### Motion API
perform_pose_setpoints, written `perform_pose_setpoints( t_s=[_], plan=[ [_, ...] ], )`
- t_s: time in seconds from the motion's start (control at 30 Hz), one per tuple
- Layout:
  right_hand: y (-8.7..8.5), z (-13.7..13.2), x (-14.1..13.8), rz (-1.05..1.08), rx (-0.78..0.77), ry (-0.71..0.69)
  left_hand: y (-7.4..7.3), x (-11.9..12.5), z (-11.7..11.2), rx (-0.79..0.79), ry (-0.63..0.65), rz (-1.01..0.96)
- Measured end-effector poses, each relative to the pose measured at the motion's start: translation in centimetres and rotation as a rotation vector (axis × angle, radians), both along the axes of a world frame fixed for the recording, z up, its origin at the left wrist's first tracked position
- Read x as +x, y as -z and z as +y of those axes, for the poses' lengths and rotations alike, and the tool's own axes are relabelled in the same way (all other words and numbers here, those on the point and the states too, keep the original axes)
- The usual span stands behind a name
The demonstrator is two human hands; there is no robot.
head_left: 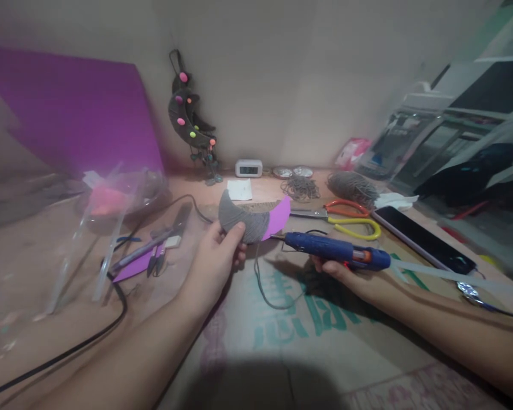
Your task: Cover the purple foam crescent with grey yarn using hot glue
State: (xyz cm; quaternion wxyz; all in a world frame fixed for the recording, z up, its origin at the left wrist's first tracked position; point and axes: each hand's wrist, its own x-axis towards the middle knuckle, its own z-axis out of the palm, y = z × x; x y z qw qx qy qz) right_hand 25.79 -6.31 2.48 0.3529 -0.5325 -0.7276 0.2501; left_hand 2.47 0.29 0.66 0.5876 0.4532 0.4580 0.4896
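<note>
My left hand pinches a crescent moon shape cut from purple sheet, by its yarn-wrapped left part. Grey yarn covers most of the crescent, while its right tip is bare purple. A loose tail of the yarn hangs from the wrapped edge and curls over the printed sheet below. In my right hand is a blue hot glue gun, its nozzle at the lower edge of the bare purple part, by the last wraps. A clear glue stick sticks out of its back end.
Orange-and-yellow-handled scissors, a phone and a watch lie to the right. Yarn bundles and a small clock stand behind. At left are clear sticks, a pen and a black cord. A decorated moon hangs on the wall.
</note>
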Motion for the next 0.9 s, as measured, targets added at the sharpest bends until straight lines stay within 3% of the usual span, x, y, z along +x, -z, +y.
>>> perform_pose_setpoints(
  t_s=[0.37, 0.57, 0.9],
  plan=[
    [-0.4, -0.3, -0.6, -0.019, -0.102, 0.049, -0.2, 0.0, -0.1, 0.012, 0.018, 0.018],
    [-0.5, -0.1, -0.8, -0.055, -0.075, 0.125, 0.0, 0.0, -0.2, 0.04, 0.04, 0.019],
    [-0.6, 0.0, -1.4, -0.049, -0.026, 0.108, 0.1, 0.0, -0.2, 0.049, 0.059, 0.03]
  ],
)
